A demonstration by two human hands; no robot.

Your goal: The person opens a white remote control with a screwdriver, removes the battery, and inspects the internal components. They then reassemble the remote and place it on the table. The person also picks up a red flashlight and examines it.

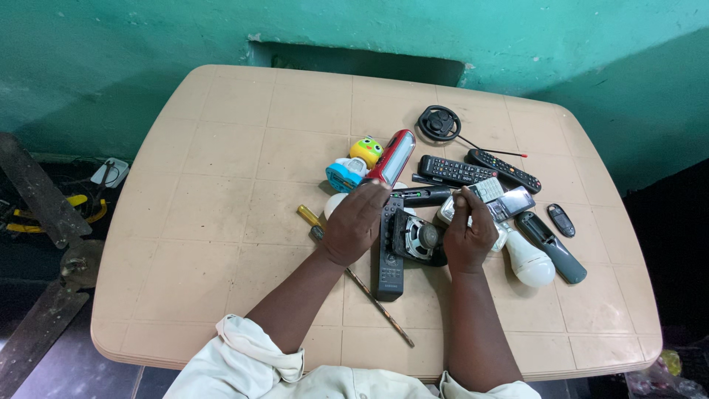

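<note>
My left hand (pixel 356 224) rests palm down on the beige table (pixel 221 192), its fingertips touching the lower end of a red and silver torch (pixel 393 156). My right hand (pixel 467 233) curls around a thin tool, its tip near a small grey phone (pixel 488 190). Between my hands lies a small black device with a round speaker (pixel 418 239), on top of a long dark remote (pixel 388 258). A yellow-handled screwdriver (pixel 347 275) runs under my left forearm.
More remotes (pixel 454 170) (pixel 507 169) (pixel 551 247), a black phone (pixel 512 203), a key fob (pixel 561 219), a white bulb (pixel 529 261), a round black part with a thin rod (pixel 439 122) and a yellow-blue toy (pixel 355 162) crowd the table's right half. Tools lie on the floor at left (pixel 44 214).
</note>
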